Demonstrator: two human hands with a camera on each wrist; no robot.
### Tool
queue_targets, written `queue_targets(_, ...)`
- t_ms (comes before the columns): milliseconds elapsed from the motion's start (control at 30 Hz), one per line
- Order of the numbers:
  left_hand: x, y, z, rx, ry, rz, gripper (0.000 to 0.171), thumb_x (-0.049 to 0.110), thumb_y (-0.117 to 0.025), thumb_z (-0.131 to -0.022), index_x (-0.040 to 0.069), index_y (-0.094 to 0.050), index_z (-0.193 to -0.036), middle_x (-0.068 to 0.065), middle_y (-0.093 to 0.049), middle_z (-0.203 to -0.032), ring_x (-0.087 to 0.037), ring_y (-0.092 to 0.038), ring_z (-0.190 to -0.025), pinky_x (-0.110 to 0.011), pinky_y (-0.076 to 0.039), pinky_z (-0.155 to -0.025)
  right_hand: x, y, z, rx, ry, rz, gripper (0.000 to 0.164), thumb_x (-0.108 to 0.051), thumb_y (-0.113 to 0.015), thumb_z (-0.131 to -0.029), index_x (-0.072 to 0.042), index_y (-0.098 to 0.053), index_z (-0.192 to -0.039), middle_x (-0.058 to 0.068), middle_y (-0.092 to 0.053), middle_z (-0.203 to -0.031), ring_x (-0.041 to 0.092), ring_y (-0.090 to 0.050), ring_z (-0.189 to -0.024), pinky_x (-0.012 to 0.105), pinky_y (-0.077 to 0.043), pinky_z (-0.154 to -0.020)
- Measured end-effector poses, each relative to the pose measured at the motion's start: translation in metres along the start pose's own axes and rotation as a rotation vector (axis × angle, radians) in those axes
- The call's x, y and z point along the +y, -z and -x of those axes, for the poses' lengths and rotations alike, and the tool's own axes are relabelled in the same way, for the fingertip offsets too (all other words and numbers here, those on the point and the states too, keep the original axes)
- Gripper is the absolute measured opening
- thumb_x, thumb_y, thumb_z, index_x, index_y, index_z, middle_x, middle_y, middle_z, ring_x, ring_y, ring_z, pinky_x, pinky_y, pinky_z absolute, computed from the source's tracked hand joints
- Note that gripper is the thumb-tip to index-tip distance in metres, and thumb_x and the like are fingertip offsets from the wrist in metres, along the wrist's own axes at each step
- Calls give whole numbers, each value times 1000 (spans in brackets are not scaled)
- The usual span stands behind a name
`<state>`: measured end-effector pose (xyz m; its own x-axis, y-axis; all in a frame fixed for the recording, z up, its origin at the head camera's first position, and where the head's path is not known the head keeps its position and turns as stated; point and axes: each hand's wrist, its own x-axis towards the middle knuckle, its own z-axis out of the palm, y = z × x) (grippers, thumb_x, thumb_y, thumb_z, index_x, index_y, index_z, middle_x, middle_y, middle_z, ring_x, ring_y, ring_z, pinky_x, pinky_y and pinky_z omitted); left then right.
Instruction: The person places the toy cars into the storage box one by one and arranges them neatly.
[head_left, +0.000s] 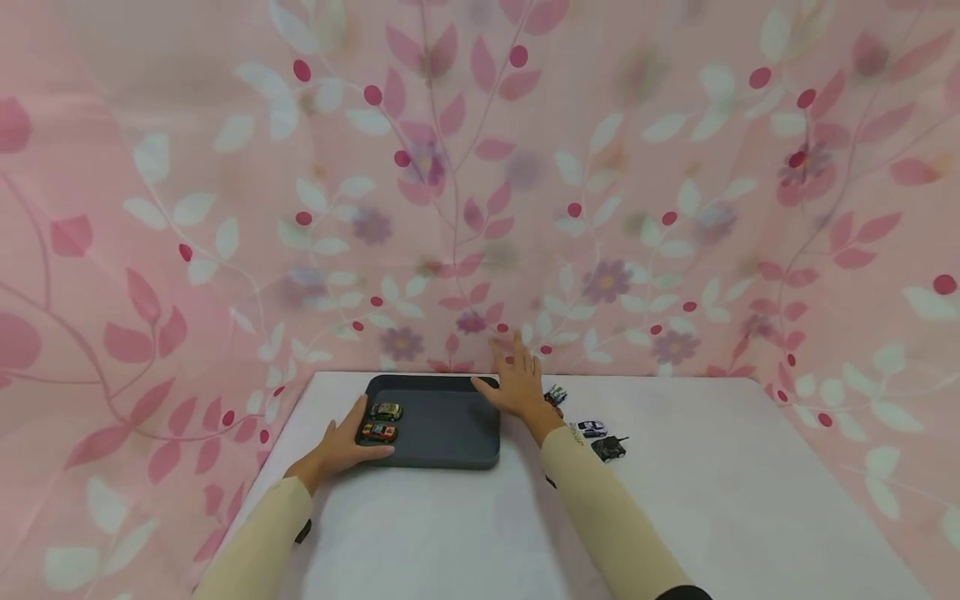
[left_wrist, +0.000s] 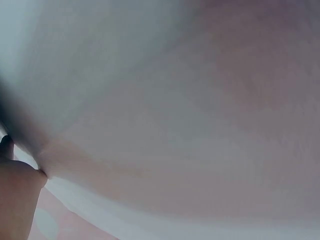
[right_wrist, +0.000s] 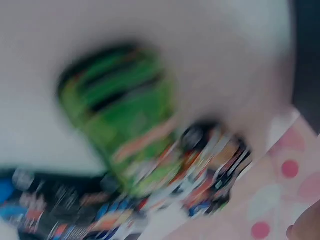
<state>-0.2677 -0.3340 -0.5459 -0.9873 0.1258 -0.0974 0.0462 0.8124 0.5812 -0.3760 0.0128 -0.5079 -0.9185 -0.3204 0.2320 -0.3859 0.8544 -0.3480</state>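
Observation:
A dark grey tray (head_left: 442,429) lies on the table, with a gold-green toy car (head_left: 387,411) and a red-orange toy car (head_left: 379,432) at its left end. My left hand (head_left: 341,448) rests at the tray's left front corner, fingers stretched along the side and thumb along the front rim. Over the right rim, my right hand (head_left: 519,390) is spread, holding nothing. In the right wrist view a green toy car (right_wrist: 125,110) is blurred, with more colourful toy cars beside it. The left wrist view shows mostly white surface and part of the hand (left_wrist: 20,200).
Right of the tray, partly behind the right forearm, stand a white-and-blue toy car (head_left: 592,428), a black toy tank (head_left: 609,448) and a green-and-white toy car (head_left: 556,393). A pink floral cloth (head_left: 465,208) hangs behind the white table (head_left: 720,500).

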Motion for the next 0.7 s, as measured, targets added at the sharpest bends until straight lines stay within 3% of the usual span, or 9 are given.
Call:
queue_targets(267, 1, -1, 1, -11, -13, -12, 126, 59, -75, -78, 1, 3, -158, -24, -2, -165, -45, -11, -150, -72, 2, -113, 46, 17, 14, -32, -47, 56, 88, -73, -40, -91, -30, -6, -161, 15, 17, -165, 44, -8, -152, 64, -8, -119)
queue_targets(433, 5, 2, -5, -20, -20, -73, 128, 63, -74, -77, 1, 3, -158, -24, 2, -165, -44, -10, -151, -72, -3, -113, 80, 31, 24, -24, -101, 56, 89, -71, -42, -92, -28, -5, -161, 18, 17, -165, 46, -7, -151, 66, -7, -117)
queue_targets(700, 2, 3, -3, 43, -49, -154, 128, 69, -72, -74, 0, -3, -158, -24, 4, -165, -49, -29, -144, -75, -19, -109, 115, 36, 42, -15, -173, 52, 93, -74, -42, -90, -26, -6, -161, 22, 14, -164, 49, -13, -148, 69, -9, -115)
